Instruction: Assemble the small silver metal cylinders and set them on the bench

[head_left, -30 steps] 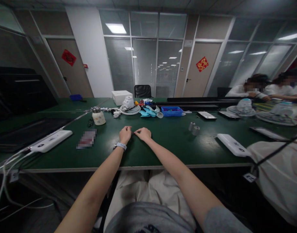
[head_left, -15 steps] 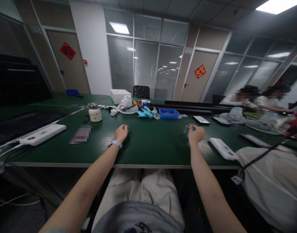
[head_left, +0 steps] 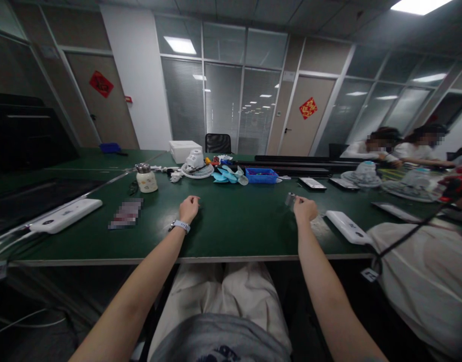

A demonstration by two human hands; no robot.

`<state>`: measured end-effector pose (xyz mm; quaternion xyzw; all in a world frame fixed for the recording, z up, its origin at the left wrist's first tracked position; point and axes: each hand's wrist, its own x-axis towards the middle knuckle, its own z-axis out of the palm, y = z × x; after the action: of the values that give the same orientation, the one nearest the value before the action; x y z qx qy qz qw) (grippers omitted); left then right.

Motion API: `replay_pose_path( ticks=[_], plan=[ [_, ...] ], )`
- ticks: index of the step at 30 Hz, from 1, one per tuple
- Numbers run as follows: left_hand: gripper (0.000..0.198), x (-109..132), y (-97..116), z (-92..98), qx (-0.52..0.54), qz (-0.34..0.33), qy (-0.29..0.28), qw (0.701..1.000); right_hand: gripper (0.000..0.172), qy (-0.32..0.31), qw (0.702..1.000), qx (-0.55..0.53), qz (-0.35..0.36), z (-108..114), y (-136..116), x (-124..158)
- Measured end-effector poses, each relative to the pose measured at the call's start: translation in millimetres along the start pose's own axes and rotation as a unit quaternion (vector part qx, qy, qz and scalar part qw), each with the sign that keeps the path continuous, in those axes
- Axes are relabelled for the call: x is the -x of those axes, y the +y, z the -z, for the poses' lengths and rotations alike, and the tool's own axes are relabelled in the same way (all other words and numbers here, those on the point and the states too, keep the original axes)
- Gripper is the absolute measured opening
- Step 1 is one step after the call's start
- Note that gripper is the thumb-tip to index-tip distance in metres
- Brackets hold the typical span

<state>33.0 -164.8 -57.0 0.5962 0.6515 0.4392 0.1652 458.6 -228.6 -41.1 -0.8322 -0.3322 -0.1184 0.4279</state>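
Now, taking hold of the small metal cylinder (head_left: 289, 199), I judge.
My right hand (head_left: 305, 208) pinches it by the fingertips; my left hand (head_left: 188, 208) rests curled, well left of it. A steady hold matters next.

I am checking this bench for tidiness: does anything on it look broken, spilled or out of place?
The white fan at the far side of the table lies in parts: its grille is flat and its blue blades are loose beside it. Nothing looks spilled.

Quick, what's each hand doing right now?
Left hand: curled shut on table, contents hidden.
Right hand: pinching at small grey cylinder; grip unclear.
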Motion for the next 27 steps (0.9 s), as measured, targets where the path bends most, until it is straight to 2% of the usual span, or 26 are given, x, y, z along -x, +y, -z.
replay_pose_path(
  ticks=[2,5,8,10,12,15,19,22,25,27],
  plan=[
    [0.035,0.1,-0.1,-0.2,0.002,0.000,-0.001,1.000,0.036,0.019,1.000,-0.004,0.012,0.1,-2.4,0.1],
    [0.034,-0.2,-0.6,-0.5,0.004,0.002,-0.005,1.000,0.053,0.053,0.998,0.006,0.043,-3.2,-11.5,-4.9],
    [0.034,-1.3,-1.3,-0.8,0.002,0.002,-0.011,1.000,0.057,0.002,0.995,0.076,0.072,-11.0,-24.8,-13.5],
    [0.034,-2.3,-1.7,-1.2,-0.003,-0.001,-0.011,1.000,0.051,-0.040,0.988,0.130,0.080,-17.3,-31.5,-18.4],
    [0.033,-3.4,-2.2,-1.9,-0.011,-0.001,-0.010,1.000,0.045,-0.051,0.982,0.165,0.080,-23.0,-33.5,-21.8],
    [0.033,-4.3,-3.1,-3.1,-0.014,0.002,-0.014,1.000,0.044,-0.030,0.982,0.170,0.077,-27.9,-28.7,-25.5],
    [0.031,-3.3,-1.8,-5.1,0.007,-0.001,-0.007,1.000,0.054,0.024,0.989,0.101,0.103,-24.4,-33.7,-22.7],
    [0.030,0.9,4.5,-8.2,0.033,-0.034,-0.004,0.999,0.056,0.022,0.982,0.013,0.189,-19.6,-65.5,1.8],
    [0.033,8.4,14.9,-11.5,0.049,-0.120,-0.007,0.992,0.059,-0.074,0.947,-0.097,0.296,-23.9,-112.9,50.4],
    [0.033,13.5,21.5,-12.4,0.052,-0.182,-0.006,0.982,0.060,-0.148,0.916,-0.163,0.335,-32.1,-142.5,87.4]
  ],
)
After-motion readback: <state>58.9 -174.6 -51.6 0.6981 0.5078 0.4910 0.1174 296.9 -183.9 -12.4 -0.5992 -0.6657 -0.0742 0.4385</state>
